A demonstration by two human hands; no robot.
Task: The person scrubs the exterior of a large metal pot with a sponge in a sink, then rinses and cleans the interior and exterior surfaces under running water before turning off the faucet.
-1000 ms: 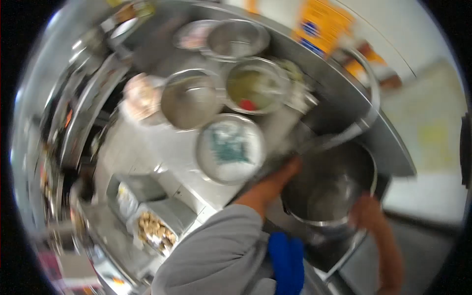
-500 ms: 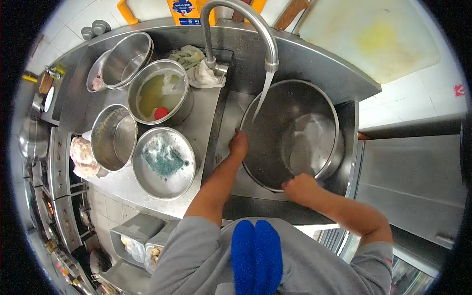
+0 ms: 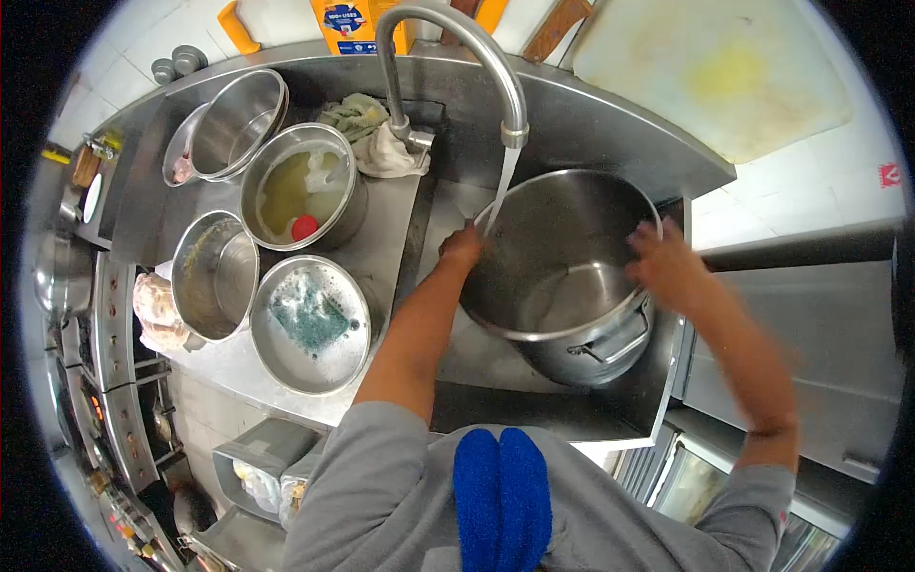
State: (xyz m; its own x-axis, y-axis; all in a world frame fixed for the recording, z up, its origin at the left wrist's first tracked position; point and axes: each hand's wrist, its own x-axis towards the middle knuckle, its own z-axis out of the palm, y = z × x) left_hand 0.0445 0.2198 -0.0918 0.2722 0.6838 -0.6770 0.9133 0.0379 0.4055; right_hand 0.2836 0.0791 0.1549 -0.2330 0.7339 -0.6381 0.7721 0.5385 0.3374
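Observation:
A large steel stockpot (image 3: 558,296) stands tilted in the sink, its mouth towards me and a side handle showing at its lower right. My left hand (image 3: 462,248) is closed on the pot's left rim. At the right rim is my right hand (image 3: 667,272), slightly blurred, fingers apart; whether it touches the rim I cannot tell. Water runs from the curved faucet (image 3: 515,133) down at the pot's left rim, next to my left hand. A little water appears to lie in the bottom of the pot.
Left of the sink, the steel counter (image 3: 381,214) holds a soapy pan (image 3: 310,367) with a green scouring pad (image 3: 310,322), a bowl of cloudy liquid (image 3: 286,191) with a red cap-like object, other bowls, and cloths (image 3: 386,153). A cutting board (image 3: 705,76) leans behind.
The pot has turned and tilted, so its side handle now shows. My right hand has moved from the front rim up to the right rim. My left hand has moved slightly up.

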